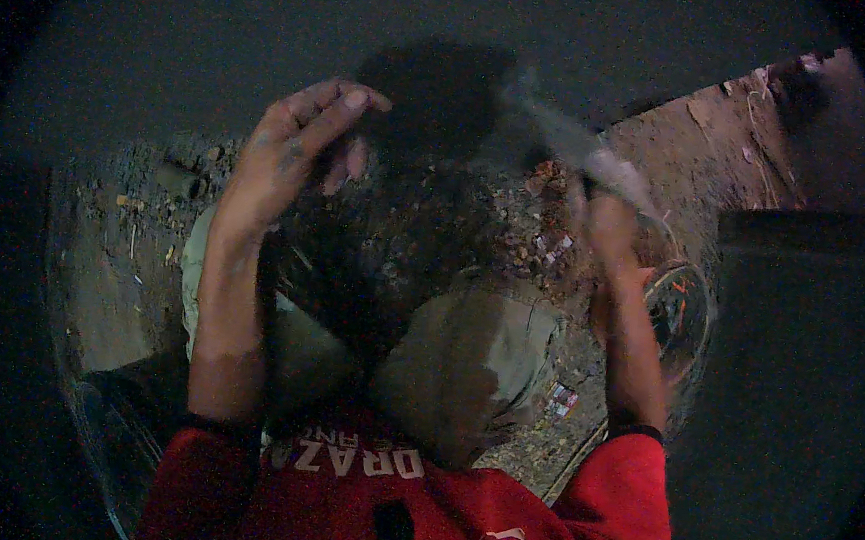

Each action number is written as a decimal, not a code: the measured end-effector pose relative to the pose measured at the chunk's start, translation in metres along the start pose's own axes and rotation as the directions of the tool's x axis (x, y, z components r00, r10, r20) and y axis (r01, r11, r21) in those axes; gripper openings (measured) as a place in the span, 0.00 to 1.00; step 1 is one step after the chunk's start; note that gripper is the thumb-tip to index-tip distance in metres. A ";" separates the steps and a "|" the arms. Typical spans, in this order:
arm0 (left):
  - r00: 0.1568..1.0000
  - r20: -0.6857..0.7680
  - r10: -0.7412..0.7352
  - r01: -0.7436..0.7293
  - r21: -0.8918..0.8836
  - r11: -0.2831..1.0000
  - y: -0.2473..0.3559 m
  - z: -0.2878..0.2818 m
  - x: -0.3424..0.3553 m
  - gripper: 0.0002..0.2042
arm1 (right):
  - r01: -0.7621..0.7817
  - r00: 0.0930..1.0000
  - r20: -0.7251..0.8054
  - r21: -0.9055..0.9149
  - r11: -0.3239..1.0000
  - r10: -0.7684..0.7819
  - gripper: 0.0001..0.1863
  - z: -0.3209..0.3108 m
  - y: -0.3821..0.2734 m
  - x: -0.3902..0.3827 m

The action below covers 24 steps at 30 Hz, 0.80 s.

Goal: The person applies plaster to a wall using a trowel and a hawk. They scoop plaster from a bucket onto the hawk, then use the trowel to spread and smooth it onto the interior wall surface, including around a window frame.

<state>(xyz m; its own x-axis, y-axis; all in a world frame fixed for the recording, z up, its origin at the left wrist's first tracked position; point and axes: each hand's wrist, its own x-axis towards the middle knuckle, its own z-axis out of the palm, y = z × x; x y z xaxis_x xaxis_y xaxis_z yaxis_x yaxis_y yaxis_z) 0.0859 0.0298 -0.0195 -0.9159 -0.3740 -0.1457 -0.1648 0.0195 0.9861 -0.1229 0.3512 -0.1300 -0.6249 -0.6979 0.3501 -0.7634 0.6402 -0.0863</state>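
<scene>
My left hand [306, 136] is raised with bent fingers set apart, and nothing shows in its grasp. It is in front of a broad dark grey surface [207, 54]; whether it touches that surface I cannot tell. Off to the right, my right hand [608, 222] is closed around a pale, long thing [615, 170] that tapers up and to the left, smeared by motion. Its exact kind cannot be made out. A black shadow [430, 94] falls on the dark surface between the hands.
Rubble and litter [544, 248] cover the ground below. A round-rimmed container [681, 307] with something orange inside stands by my right forearm. My bent knees [472, 353] are close beneath. A small printed packet [561, 400] lies on the ground; bare earth [702, 138] stretches to the far right.
</scene>
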 end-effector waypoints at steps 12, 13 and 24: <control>0.997 -0.058 0.059 -0.054 0.088 0.995 0.011 0.002 -0.024 0.17 | -0.219 0.800 0.583 0.061 0.974 0.143 0.20 0.206 0.003 -0.022; 0.997 -0.064 0.046 -0.040 0.091 0.995 0.014 0.003 -0.027 0.17 | -0.152 0.830 0.549 0.056 0.987 0.097 0.20 0.203 0.008 -0.013; 0.997 -0.059 0.050 -0.047 0.057 0.997 0.009 -0.006 -0.021 0.18 | -0.128 0.990 0.077 0.163 0.978 0.116 0.17 0.018 0.007 0.002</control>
<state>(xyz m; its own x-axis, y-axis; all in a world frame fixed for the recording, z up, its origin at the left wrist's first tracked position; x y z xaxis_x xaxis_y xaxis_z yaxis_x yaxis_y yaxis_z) 0.1064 0.0325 -0.0075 -0.9000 -0.4262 -0.0911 -0.1423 0.0898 0.9857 -0.1324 0.3487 -0.1464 -0.7203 -0.6412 0.2647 -0.6937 0.6629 -0.2817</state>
